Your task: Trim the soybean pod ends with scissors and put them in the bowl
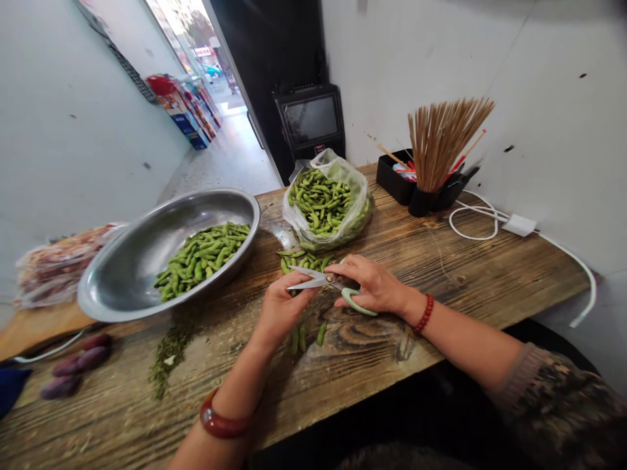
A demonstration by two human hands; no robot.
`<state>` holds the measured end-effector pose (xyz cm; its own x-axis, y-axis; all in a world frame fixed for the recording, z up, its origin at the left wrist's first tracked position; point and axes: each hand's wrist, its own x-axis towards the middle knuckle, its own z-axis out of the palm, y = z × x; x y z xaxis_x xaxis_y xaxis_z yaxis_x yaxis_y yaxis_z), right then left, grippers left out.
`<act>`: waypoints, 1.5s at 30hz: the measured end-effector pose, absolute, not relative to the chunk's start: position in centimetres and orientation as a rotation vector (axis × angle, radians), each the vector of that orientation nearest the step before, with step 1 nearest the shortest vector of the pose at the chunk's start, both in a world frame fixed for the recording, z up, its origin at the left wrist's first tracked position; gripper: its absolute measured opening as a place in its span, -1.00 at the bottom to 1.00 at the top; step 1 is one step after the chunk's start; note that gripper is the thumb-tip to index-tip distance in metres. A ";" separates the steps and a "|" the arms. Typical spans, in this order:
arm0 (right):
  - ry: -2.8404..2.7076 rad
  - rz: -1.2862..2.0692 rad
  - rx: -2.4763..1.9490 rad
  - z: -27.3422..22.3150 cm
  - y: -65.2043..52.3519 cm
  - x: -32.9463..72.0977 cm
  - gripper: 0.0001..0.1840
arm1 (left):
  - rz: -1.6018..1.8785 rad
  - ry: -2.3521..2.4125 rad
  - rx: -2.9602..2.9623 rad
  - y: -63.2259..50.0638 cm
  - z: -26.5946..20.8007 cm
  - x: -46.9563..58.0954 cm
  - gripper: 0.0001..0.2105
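My right hand (369,284) is closed around the green-handled scissors (316,281), whose blades are apart and point left. At the blade tips, my left hand (284,307) has its fingers bent together; what they pinch, if anything, is hidden behind them. Just beyond both hands lies a small pile of edamame pods (289,263) on the wooden table. Several loose pods (321,333) rest on the wood below the scissors. Farther back stands an open plastic bag (365,219) full of pods. To the left, a wide steel basin (132,245) holds more pods on its right side.
Pod trimmings (169,359) lie in front of the basin. Several purple plums or similar fruits (81,359) and a bagged reddish food (61,264) are at the left. A black holder (392,179) with skewers (438,143) stands back right, beside a white cable (477,232).
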<state>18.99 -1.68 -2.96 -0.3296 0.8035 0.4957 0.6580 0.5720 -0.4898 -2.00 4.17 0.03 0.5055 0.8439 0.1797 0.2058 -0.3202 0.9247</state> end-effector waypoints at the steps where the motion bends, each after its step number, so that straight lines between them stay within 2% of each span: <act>1: -2.088 0.251 -1.151 -2.9 -1.6 19.0 -0.30 | 0.846 0.894 1.790 4.2 0.0 -2.0 -0.92; 13: -2.088 0.229 -1.150 -3.2 -1.4 19.2 -0.31 | 0.819 0.914 1.750 4.4 -0.1 -1.9 -0.91; 21: -2.090 0.236 -1.176 -3.4 -1.5 19.2 -0.37 | 0.787 0.919 1.789 4.4 -0.4 -2.3 -0.88; 29: -1.945 0.292 -1.231 -3.7 -1.3 19.1 -0.46 | 0.857 0.950 1.589 4.2 0.0 -2.0 -0.87; 36: -1.873 0.274 -1.221 -2.9 -1.3 19.1 -0.38 | 0.856 0.894 1.074 4.6 0.8 -2.3 -0.74; 45: -2.022 0.201 -1.218 -2.9 -1.5 18.7 -0.30 | 0.857 0.801 0.943 4.4 0.5 -1.9 -0.77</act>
<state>18.69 -1.48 -2.88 -0.2621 0.8124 0.5209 0.6938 0.5338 -0.4835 -1.86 4.37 0.52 0.4321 0.8799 -0.1978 -0.2566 0.3302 0.9084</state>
